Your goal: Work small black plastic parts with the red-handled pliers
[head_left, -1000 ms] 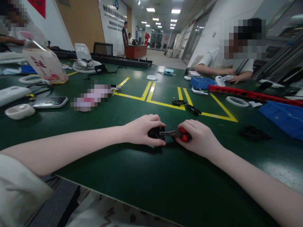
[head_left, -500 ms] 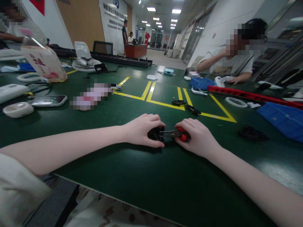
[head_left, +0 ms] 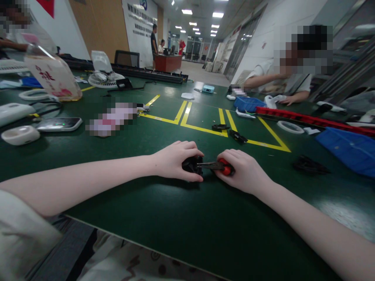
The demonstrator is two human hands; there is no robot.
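Near the middle of the green table (head_left: 175,218), my left hand (head_left: 178,160) grips a black part (head_left: 191,164) between its thumb and fingers. My right hand (head_left: 241,171) is closed around the red handles of pliers (head_left: 213,166). The pliers point left, and their tips meet the right side of the black part. What exactly the jaws grip is too small to tell. Beyond my hands, two small black pieces (head_left: 238,136) lie by the yellow tape (head_left: 205,130).
At the right are a blue bin (head_left: 348,150), a red strip (head_left: 310,120) and a black bundle (head_left: 310,164). A phone (head_left: 60,124), a white device (head_left: 20,135) and a bottle (head_left: 54,74) stand or lie left. A person (head_left: 293,78) sits across at the right.
The plier jaws have closed together at the black part, where they were apart before. My hands have hardly moved. The person across has lowered an arm.
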